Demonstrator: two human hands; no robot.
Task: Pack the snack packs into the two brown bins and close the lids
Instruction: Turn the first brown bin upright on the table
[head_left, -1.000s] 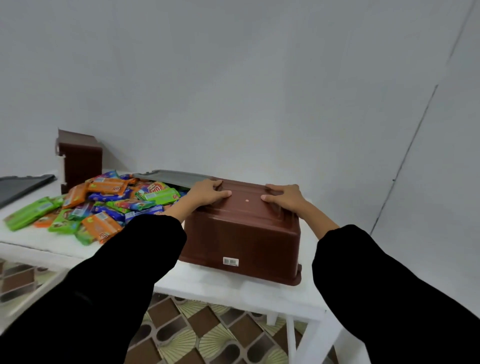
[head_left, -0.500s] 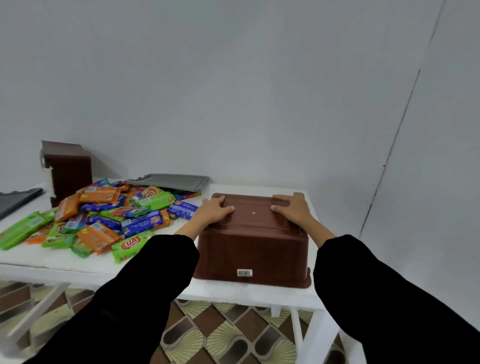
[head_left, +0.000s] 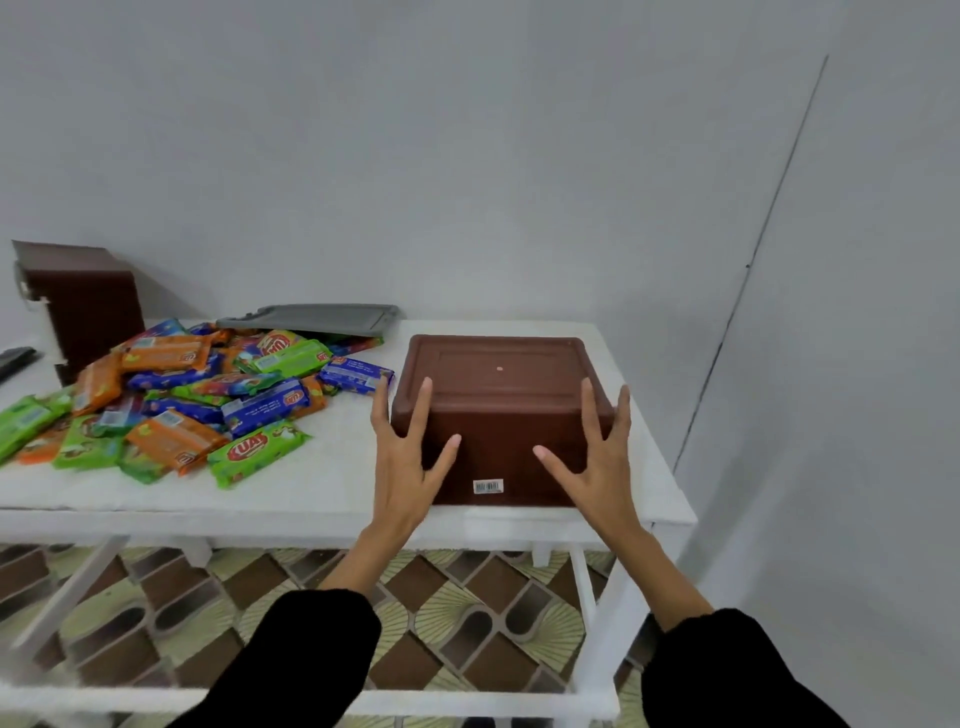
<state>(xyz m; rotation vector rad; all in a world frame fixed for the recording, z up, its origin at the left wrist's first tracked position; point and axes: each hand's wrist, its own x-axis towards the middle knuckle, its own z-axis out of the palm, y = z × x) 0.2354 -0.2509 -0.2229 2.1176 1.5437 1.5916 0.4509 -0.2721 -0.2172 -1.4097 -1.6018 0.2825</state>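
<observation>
A brown bin (head_left: 496, 384) lies upside down on the right part of the white table (head_left: 322, 493), a barcode sticker on its near wall. My left hand (head_left: 402, 457) is open with fingers spread at the bin's near left corner. My right hand (head_left: 597, 457) is open the same way at its near right corner. Neither hand grips the bin. A heap of green, orange and blue snack packs (head_left: 176, 405) covers the table's left part. A second brown bin (head_left: 83, 306) stands on its side at the far left. A grey lid (head_left: 311, 318) rests on the heap's far edge.
Another dark lid (head_left: 15, 358) pokes in at the left edge. The grey wall runs close behind the table. The table's right edge lies just right of the upturned bin. Patterned tiled floor shows below, between the table's white rails.
My hands have come off the top of the upturned bin and drawn back to its near corners, fingers now spread. The bin now rests flat. The view has shifted back and down.
</observation>
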